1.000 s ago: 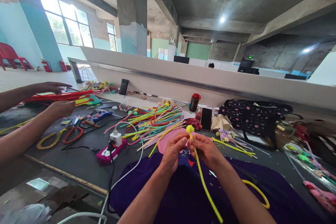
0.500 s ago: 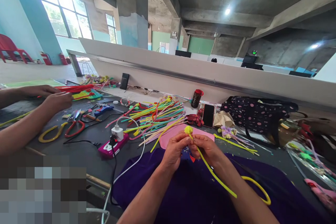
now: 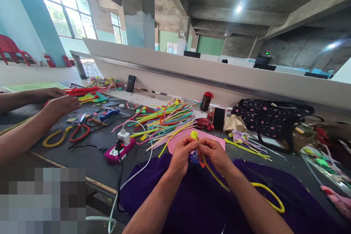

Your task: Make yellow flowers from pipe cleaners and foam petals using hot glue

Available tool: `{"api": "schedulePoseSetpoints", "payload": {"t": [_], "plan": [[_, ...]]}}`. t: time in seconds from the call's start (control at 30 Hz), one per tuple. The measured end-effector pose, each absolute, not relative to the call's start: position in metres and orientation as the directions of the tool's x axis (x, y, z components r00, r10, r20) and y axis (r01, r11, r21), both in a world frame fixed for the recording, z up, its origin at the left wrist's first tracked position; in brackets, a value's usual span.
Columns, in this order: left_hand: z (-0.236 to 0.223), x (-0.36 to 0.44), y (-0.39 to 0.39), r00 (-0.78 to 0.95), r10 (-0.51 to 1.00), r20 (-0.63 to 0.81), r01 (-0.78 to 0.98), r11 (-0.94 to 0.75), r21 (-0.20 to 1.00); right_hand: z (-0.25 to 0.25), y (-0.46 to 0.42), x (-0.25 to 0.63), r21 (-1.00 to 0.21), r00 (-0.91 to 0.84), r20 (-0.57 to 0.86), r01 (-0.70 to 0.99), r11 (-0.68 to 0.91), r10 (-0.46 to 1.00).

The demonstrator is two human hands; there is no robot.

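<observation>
Yellow stem (image 3: pixel 214 176) is now ending at the right forearm's (image 3: pixel 244 190) edge, no longer crossing it. Left hand (image 3: pixel 182 154) and right hand (image 3: pixel 213 152) are pinching its neck above the purple cloth (image 3: pixel 205 204). Its bud (image 3: pixel 194 135) is pointing up and away, the long axis slanting down rightward. Gripping close beneath the bud is probably keeping turns tight.

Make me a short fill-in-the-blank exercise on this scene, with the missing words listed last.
The grip of the left hand and right hand is on a fuzzy piece whose rounded head is ____.
The lid of the dark bottle is ____.
A ____ adapter sits on the magenta power strip.
Seen from the wearer, the patterned bag is to the ____ of the phone.
Missing words: yellow; red; white; right.
</observation>
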State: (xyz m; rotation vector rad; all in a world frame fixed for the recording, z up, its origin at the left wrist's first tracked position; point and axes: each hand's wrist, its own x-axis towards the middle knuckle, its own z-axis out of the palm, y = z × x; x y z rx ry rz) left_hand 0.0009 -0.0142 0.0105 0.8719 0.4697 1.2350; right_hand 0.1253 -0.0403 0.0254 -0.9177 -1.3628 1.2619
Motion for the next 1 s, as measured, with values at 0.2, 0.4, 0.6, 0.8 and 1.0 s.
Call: {"api": "schedulePoseSetpoints", "payload": {"t": [0.2, 0.4, 0.6, 0.8, 1.0], "plan": [[0.012, 0.003, -0.016, 0.289, 0.948, 0.133, -0.585, 0.065, 0.809, 0.028, -0.041, 0.122, -0.976, -0.077, 0.2, -0.107, 0.192, 0.977], [0.01, 0.004, -0.014, 0.286, 0.954, 0.092, -0.594, 0.101, 0.798, 0.026, -0.042, 0.119, -0.974, -0.036, 0.227, -0.027, 0.226, 0.973], [0.011, 0.003, -0.014, 0.31, 0.948, 0.078, -0.636, 0.146, 0.758, 0.028, -0.045, 0.113, -0.977, -0.059, 0.214, 0.002, 0.214, 0.975], [0.009, 0.003, -0.013, 0.337, 0.939, 0.074, -0.654, 0.177, 0.735, 0.034, -0.049, 0.109, -0.978, -0.073, 0.207, -0.039, 0.204, 0.976], [0.009, 0.002, -0.012, 0.353, 0.931, 0.093, -0.637, 0.166, 0.753, 0.032, -0.047, 0.113, -0.977, -0.09, 0.212, -0.025, 0.21, 0.973]]}}
